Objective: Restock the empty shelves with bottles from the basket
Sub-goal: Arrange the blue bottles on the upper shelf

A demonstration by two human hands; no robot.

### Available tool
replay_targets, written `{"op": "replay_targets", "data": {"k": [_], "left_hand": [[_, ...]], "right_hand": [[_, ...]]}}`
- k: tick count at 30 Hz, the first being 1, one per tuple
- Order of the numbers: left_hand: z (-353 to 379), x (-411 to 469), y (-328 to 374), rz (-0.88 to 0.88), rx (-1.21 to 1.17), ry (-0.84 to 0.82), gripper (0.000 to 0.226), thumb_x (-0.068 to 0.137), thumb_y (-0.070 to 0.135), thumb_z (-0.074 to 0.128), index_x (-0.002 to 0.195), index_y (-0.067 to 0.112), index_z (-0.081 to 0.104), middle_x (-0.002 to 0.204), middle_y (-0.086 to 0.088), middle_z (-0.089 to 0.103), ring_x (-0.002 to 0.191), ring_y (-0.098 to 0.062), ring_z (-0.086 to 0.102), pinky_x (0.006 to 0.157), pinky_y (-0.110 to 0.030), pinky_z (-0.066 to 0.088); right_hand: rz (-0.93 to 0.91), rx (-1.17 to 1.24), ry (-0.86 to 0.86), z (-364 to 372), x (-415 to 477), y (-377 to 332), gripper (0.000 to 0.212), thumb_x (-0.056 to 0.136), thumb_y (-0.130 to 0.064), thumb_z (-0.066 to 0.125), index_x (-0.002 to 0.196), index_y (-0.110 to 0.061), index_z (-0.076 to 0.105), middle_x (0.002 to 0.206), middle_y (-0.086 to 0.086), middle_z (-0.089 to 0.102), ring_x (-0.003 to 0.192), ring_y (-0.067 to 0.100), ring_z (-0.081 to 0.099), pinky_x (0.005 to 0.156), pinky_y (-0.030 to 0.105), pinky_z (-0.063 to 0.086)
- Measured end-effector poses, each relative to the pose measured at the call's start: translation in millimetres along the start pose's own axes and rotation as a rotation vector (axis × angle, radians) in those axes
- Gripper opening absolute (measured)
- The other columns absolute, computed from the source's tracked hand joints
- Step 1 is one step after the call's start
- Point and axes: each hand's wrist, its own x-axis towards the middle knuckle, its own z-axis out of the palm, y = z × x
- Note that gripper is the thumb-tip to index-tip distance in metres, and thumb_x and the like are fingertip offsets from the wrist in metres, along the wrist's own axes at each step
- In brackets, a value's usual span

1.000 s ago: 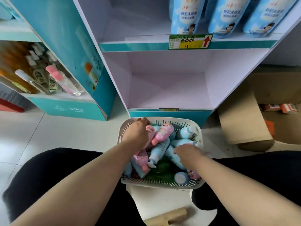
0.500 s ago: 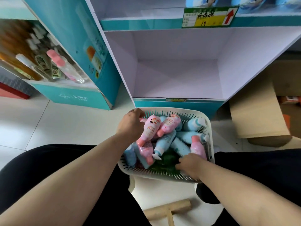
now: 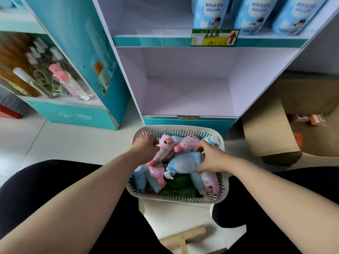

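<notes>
A white slotted plastic basket (image 3: 177, 197) sits on the floor between the person's knees, straight in front of the empty pale-lilac lower shelf (image 3: 187, 97), with its far rim close to the shelf's teal front lip. The basket is heaped with pink and pale blue bottles lying at all angles. The left hand (image 3: 146, 148) is at the basket's far left corner, its fingers curled round the body of a pink plastic bottle (image 3: 165, 147). That bottle lies tilted, base away toward the shelf and cap down toward the person. The right hand (image 3: 211, 159) reaches over the middle of the heap. Its thumb and fingers wrap the thick end of a pale blue plastic bottle (image 3: 183, 163), which lies nearly crosswise with its white cap pointing left and toward the person. I cannot tell whether either bottle is lifted clear of the pile. The shelf opening lies straight ahead of both hands, just beyond the far rim, and the left hand is the nearer. The pink bottle's long axis already points into the opening, so it likely needs only tipping upright as it goes forward. The blue one would probably have to swing round first. Tall light-blue bottles (image 3: 207, 13) stand on the shelf above.
</notes>
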Motion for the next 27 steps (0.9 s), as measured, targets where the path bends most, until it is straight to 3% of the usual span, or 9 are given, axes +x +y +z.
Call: {"op": "replay_targets", "data": {"k": [5, 8, 12, 16, 17, 19, 22, 24, 27], "left_hand": [[1.0, -10.8, 2.1, -0.275, -0.721, -0.339, 0.042, 0.099, 0.04, 0.044, 0.115, 0.002, 0.056, 0.099, -0.018, 0.063, 0.072, -0.027, 0.065, 0.058, -0.031, 0.057], [-10.0, -10.3, 2.8, -0.248, -0.933, -0.185, 0.032, 0.097, 0.029, 0.054, 0.11, 0.0, 0.058, 0.083, -0.017, 0.065, 0.06, -0.022, 0.063, 0.054, -0.03, 0.056], [-14.1, -14.9, 9.0, -0.051, -0.805, -0.1, 0.014, 0.093, 0.02, 0.061, 0.097, 0.006, 0.059, 0.086, -0.015, 0.063, 0.071, -0.026, 0.064, 0.062, -0.032, 0.057], [-21.2, -10.8, 0.7, -0.093, -0.896, -0.109, 0.026, 0.098, 0.031, 0.05, 0.107, 0.008, 0.06, 0.096, -0.013, 0.067, 0.077, -0.022, 0.062, 0.065, -0.032, 0.054], [-22.2, -6.3, -6.2, -0.107, -0.769, -0.032, 0.027, 0.097, 0.029, 0.053, 0.113, 0.009, 0.06, 0.1, -0.012, 0.068, 0.08, -0.023, 0.063, 0.068, -0.034, 0.053], [-19.5, -2.4, -24.0, -0.039, -0.199, 0.037, 0.031, 0.09, 0.028, 0.061, 0.119, 0.017, 0.06, 0.109, -0.008, 0.068, 0.093, -0.024, 0.063, 0.079, -0.035, 0.052], [2.4, -6.5, -40.5, 0.157, 0.517, -0.164, 0.041, 0.085, 0.028, 0.063, 0.125, 0.027, 0.056, 0.123, -0.002, 0.062, 0.116, -0.024, 0.054, 0.092, -0.036, 0.048], [21.4, -5.8, -45.5, 0.254, 0.72, -0.244, 0.05, 0.083, 0.023, 0.066, 0.131, 0.026, 0.052, 0.126, -0.005, 0.058, 0.122, -0.026, 0.047, 0.097, -0.038, 0.044], [41.8, 0.5, -51.8, 0.305, 0.803, -0.251, 0.064, 0.082, 0.021, 0.068, 0.138, 0.019, 0.039, 0.126, -0.012, 0.055, 0.121, -0.03, 0.047, 0.097, -0.041, 0.043]], "right_hand": [[-0.02, 0.537, 0.062, 2.7, -1.3, -12.5, 0.054, 0.064, 0.009, 0.075, 0.099, -0.02, 0.046, 0.104, 0.008, 0.059, 0.084, 0.015, 0.058, 0.058, 0.02, 0.05], [-0.067, 0.384, 0.09, 7.4, 4.9, -22.3, 0.065, 0.061, -0.005, 0.082, 0.109, -0.019, 0.042, 0.116, 0.011, 0.053, 0.098, 0.02, 0.058, 0.071, 0.028, 0.054], [-0.128, 0.147, 0.129, 15.7, 11.3, -42.1, 0.08, 0.061, -0.044, 0.084, 0.125, -0.027, 0.04, 0.114, -0.001, 0.057, 0.099, 0.018, 0.058, 0.081, 0.037, 0.052], [-0.157, 0.008, 0.228, 22.9, 10.6, -48.7, 0.061, 0.068, -0.038, 0.08, 0.115, -0.022, 0.045, 0.106, 0.0, 0.059, 0.097, 0.021, 0.057, 0.081, 0.035, 0.048], [-0.142, 0.007, 0.239, 24.8, 9.6, -44.6, 0.058, 0.067, -0.037, 0.08, 0.11, -0.023, 0.044, 0.103, -0.002, 0.057, 0.097, 0.022, 0.056, 0.081, 0.036, 0.048], [-0.122, 0.002, 0.252, 30.1, 5.7, -35.6, 0.056, 0.065, -0.039, 0.08, 0.104, -0.025, 0.043, 0.101, -0.006, 0.057, 0.095, 0.022, 0.058, 0.079, 0.037, 0.048], [-0.087, 0.028, 0.272, 38.7, -1.0, -25.6, 0.059, 0.064, -0.042, 0.079, 0.11, -0.028, 0.045, 0.103, -0.006, 0.061, 0.094, 0.021, 0.06, 0.072, 0.032, 0.046], [-0.074, 0.02, 0.285, 42.9, -4.8, -20.3, 0.059, 0.066, -0.043, 0.078, 0.112, -0.028, 0.045, 0.105, -0.004, 0.062, 0.093, 0.022, 0.059, 0.068, 0.031, 0.042], [-0.041, 0.025, 0.279, 45.3, -6.5, -13.5, 0.058, 0.067, -0.044, 0.078, 0.111, -0.029, 0.044, 0.106, -0.002, 0.064, 0.091, 0.023, 0.059, 0.065, 0.03, 0.038]]}}
